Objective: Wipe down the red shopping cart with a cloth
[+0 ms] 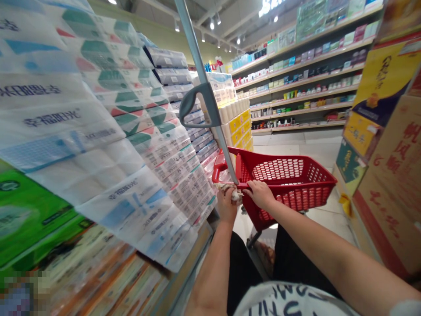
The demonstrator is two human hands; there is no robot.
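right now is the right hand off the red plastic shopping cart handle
No, the right hand is closed around the red plastic cart handle.

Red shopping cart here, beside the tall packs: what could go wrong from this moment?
The red shopping cart sits very close to the tall stack of packaged toilet rolls, so its corner might catch the stack and bring packs down. The left hand holds a crumpled pale item at the cart's handle, so that item could drop or the grip could slip. Steering may then depend mostly on the right hand.
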